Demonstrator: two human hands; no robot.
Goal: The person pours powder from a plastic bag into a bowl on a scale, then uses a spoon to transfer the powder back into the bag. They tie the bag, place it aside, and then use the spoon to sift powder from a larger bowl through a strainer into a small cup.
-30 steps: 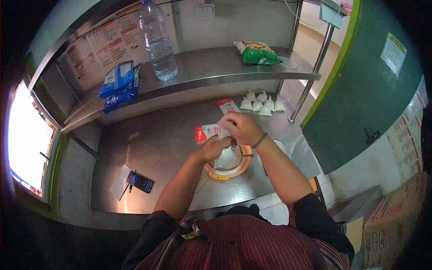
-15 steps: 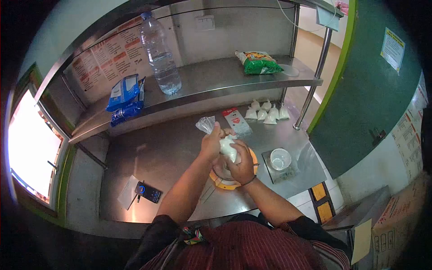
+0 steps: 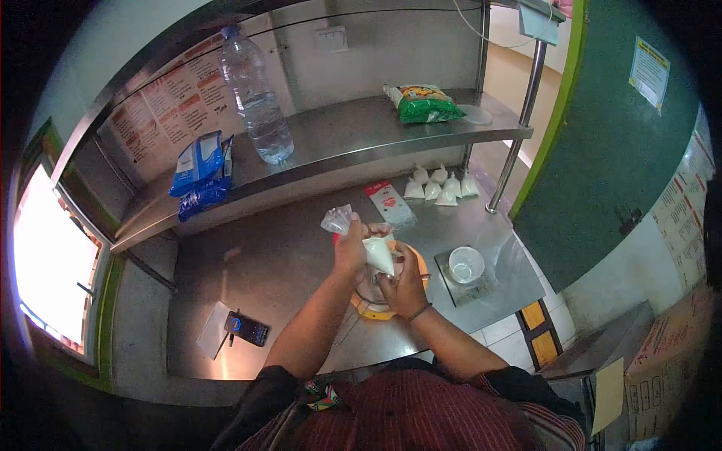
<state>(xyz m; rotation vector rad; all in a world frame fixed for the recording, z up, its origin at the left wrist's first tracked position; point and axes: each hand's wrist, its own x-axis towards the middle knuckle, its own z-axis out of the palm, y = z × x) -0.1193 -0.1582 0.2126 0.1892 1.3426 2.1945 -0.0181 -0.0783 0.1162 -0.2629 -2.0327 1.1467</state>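
The left hand [image 3: 350, 246] pinched the twisted neck of a small plastic bag [image 3: 378, 254] of white powder, and the right hand [image 3: 401, 279] cupped its filled bottom, above the orange bowl [image 3: 368, 304] on the table [image 3: 271, 255]. The bag looked soft, light and easy to tear, so the neck seemed the safest grip. Similar filled bags [image 3: 440, 188] lay well apart.

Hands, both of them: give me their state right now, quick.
Left hand: closed around the neck of the small plastic bag of white powder.
Right hand: cupped under the same bag, supporting it.
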